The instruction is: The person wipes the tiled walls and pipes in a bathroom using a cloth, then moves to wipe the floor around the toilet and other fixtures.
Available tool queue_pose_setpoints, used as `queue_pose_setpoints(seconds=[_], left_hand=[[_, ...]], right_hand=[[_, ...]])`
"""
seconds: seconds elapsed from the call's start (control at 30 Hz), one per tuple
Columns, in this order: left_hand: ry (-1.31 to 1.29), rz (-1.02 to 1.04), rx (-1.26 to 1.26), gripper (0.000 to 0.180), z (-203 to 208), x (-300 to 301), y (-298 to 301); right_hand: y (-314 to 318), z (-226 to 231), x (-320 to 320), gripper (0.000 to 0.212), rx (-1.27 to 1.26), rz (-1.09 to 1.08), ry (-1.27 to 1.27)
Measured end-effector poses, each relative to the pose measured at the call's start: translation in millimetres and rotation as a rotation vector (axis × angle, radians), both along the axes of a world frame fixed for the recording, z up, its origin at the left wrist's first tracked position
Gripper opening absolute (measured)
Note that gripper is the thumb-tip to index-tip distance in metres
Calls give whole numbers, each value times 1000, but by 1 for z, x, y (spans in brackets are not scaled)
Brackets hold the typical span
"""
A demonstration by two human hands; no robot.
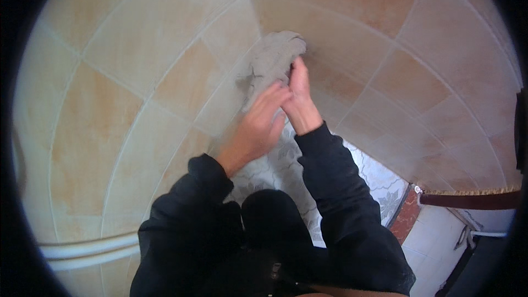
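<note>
A crumpled grey cloth (275,58) is up in front of me, near the corner where two tiled walls meet. My right hand (301,96) grips its lower right side, with the thumb pointing up along it. From the left, my left hand (256,129) reaches across with its fingers stretched over the cloth's lower edge, touching or nearly touching my right palm. Its thumb stands apart from the fingers. Part of the cloth is hidden behind both hands, and the left hand is slightly blurred.
Beige and orange tiled walls (181,71) rise on both sides. Below my arms lies a white patterned floor (291,170). White pipes (91,250) run along the lower left wall. At lower right are a reddish threshold (407,214) and a dark brown edge (473,201).
</note>
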State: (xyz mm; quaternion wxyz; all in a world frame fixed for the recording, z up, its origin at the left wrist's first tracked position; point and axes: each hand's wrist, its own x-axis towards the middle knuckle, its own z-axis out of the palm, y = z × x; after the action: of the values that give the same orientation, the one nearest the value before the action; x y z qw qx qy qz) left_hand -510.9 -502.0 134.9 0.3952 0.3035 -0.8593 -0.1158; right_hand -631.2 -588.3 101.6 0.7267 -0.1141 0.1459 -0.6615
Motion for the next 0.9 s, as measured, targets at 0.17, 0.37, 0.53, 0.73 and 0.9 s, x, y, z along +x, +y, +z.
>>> queue_pose_setpoints(seconds=[0.17,0.37,0.53,0.73,0.9], left_hand=[[327,-220,24,37,46,-43,15],[737,-386,63,36,74,-68,11],[830,-284,24,37,105,-84,-14],[766,-290,-75,40,147,-83,-53],[945,-214,122,43,156,-67,-89]], right_hand=[[51,71,-61,39,-240,-294,264],[96,149,-107,31,-541,-1107,655],[92,220,-156,32,-477,-1825,1264],[40,285,-165,57,-62,-2423,1962],[-10,315,-110,54,-281,-2178,2136]])
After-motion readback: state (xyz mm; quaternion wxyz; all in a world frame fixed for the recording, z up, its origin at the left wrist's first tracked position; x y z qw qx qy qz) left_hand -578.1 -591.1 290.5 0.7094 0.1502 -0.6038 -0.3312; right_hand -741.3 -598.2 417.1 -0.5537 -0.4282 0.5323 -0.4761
